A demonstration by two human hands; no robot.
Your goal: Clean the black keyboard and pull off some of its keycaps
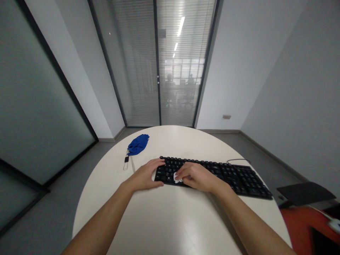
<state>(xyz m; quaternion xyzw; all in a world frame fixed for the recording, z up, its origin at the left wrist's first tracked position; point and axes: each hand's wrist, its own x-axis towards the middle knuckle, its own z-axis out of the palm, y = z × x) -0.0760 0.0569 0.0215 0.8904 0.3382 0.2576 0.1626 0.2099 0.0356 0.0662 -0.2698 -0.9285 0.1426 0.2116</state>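
Observation:
A black keyboard lies across the white table, slanting down to the right. Around its left end is my left hand, fingers at the back corner and thumb at the front edge, holding it. Pinched in my right hand is a small white wipe, which looks like a tissue or cloth. It is pressed on the keys in the left part of the keyboard. My right palm covers some of the keys beside it.
A crumpled blue cloth lies at the back left of the round table, with a black binder clip beside it. The keyboard cable curves near the right edge. Right of the table stands a red chair with dark items.

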